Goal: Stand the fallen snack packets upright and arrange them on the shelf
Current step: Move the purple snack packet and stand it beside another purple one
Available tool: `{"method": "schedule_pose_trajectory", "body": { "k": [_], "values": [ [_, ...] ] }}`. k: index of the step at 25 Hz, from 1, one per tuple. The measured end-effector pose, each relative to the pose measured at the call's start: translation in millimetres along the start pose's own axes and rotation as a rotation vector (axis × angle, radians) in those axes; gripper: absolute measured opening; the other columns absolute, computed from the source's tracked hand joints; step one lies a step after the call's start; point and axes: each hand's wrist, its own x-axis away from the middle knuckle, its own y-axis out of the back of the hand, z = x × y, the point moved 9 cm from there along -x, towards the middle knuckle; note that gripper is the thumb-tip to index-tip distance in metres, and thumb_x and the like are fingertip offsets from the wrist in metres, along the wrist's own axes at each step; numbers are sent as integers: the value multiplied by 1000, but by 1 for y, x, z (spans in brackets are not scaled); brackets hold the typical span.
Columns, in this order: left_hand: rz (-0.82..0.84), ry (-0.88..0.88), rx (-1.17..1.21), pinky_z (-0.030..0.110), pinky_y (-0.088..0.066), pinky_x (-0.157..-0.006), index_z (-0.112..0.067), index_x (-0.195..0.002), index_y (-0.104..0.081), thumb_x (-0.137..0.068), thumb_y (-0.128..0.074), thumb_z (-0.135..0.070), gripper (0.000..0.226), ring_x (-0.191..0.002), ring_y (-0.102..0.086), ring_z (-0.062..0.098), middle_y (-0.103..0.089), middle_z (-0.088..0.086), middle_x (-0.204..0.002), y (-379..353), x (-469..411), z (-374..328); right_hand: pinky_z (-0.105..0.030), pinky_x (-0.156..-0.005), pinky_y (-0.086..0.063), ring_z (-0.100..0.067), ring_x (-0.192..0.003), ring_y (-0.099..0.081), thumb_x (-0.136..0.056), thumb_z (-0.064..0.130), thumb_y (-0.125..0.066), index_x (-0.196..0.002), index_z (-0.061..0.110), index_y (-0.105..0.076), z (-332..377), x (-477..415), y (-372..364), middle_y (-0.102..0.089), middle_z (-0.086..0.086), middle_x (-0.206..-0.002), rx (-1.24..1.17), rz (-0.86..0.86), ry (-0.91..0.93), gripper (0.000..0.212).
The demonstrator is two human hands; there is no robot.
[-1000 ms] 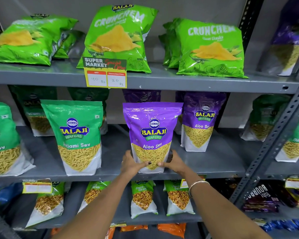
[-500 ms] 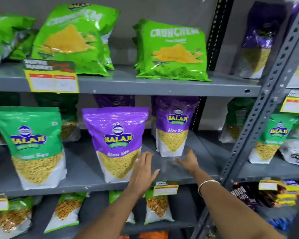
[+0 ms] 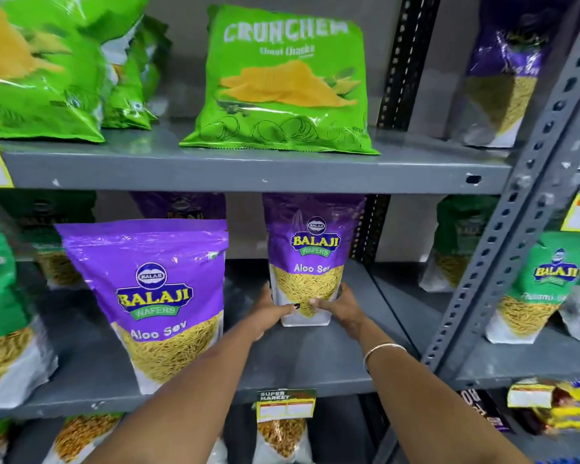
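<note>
A purple Aloo Sev packet [image 3: 312, 249] stands upright toward the back of the grey middle shelf [image 3: 315, 360]. My left hand [image 3: 269, 311] grips its lower left side and my right hand [image 3: 340, 306] grips its lower right side, thumbs on its front. A second purple Aloo Sev packet [image 3: 154, 296] stands upright at the shelf's front, to the left of my arms. Another purple packet [image 3: 181, 205] sits behind it, mostly hidden.
Green Crunchem chip bags [image 3: 282, 82] rest on the upper shelf [image 3: 248, 169]. Green Ratlami Sev packets [image 3: 0, 313] stand at the left. A perforated grey upright [image 3: 503, 242] divides off the right bay with more packets [image 3: 543, 286]. A price tag [image 3: 285, 405] hangs on the shelf edge.
Both hands left the front purple packet, reached right and back, and now hold the rear purple packet. The view has shifted right and closer.
</note>
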Motion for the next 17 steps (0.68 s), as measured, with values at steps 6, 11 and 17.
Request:
{"method": "schedule_pose_trajectory", "body": {
  "k": [6, 11, 17],
  "values": [
    [-108, 33, -38, 42, -46, -99, -8, -115, -49, -70, -75, -8, 52, -117, -55, 32, -55, 19, -129, 5, 1, 15, -25, -68, -60, -31, -96, -62, -48, 1, -78, -116, -13, -52, 3, 14, 2, -61, -30, -120, -30, 23, 41, 75],
    [-167, -23, -256, 47, -52, -86, -5, -93, -56, -61, -81, -23, 44, -101, -63, 35, -67, 19, -108, 7, 28, 18, -14, -64, -58, -29, -97, -64, -64, -5, -79, -110, 0, -55, 2, 59, 17, -66, -17, -112, 50, 51, 20, 52],
    [-123, -52, -393, 49, -48, -93, -9, -106, -58, -63, -78, -40, 57, -110, -60, 31, -67, 10, -116, -1, 67, 14, -29, -84, -51, -25, -102, -61, -64, -5, -79, -111, 3, -51, -2, 96, 28, -63, -11, -108, 77, -9, -6, 55]
  ]
}}
